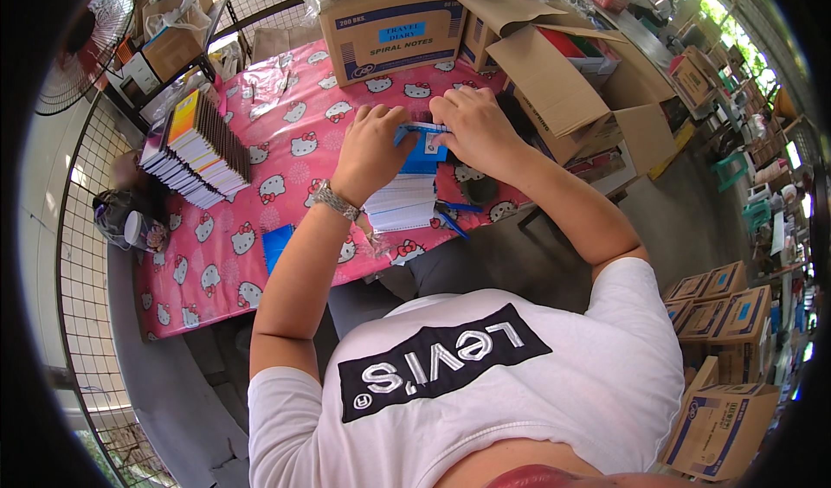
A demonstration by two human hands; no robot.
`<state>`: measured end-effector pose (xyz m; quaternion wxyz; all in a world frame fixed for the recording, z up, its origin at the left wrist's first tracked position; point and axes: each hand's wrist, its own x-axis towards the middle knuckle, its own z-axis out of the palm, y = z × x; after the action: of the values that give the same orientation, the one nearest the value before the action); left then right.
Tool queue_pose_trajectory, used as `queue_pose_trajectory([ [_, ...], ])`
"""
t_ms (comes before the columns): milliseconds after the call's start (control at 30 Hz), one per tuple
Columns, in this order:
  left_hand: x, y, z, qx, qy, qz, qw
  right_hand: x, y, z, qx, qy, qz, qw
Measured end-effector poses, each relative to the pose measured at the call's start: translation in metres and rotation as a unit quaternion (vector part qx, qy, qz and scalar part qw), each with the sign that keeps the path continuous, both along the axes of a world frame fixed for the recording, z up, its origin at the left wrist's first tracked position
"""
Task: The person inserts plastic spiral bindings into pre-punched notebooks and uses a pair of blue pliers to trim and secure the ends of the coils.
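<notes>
Left hand (pixel 377 133) and right hand (pixel 473 133) both had fingers pinching the blue-covered spiral notepad (pixel 417 160); uneven pressure could've bent it, imo.

Workshop, probably: stacked cartons (pixel 741 315)

A table spread with a pink cloth (pixel 164 293) printed with white cartoon cats fills the left and centre of the frame. On it stand stacked notebooks (pixel 203 146) at left, a cardboard carton (pixel 394 34) at top centre, white page stacks (pixel 400 202) mid-frame, blue-handled pliers (pixel 454 220) beside them, and a flat blue piece (pixel 275 247) lower left.
</notes>
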<state>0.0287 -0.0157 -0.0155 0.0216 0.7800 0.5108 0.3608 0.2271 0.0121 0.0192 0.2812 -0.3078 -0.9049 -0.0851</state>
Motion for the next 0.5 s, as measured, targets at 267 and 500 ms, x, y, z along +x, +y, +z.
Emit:
queue_pose_trajectory([
  [267,-0.002,-0.003,0.001,-0.001,0.017,-0.029,0.999,0.012,0.004,-0.003,-0.217,0.082,0.049,0.971],
  [500,0.012,0.004,0.007,0.018,-0.004,-0.047,0.999,0.107,0.051,-0.214,-0.286,0.122,-0.289,0.905],
])
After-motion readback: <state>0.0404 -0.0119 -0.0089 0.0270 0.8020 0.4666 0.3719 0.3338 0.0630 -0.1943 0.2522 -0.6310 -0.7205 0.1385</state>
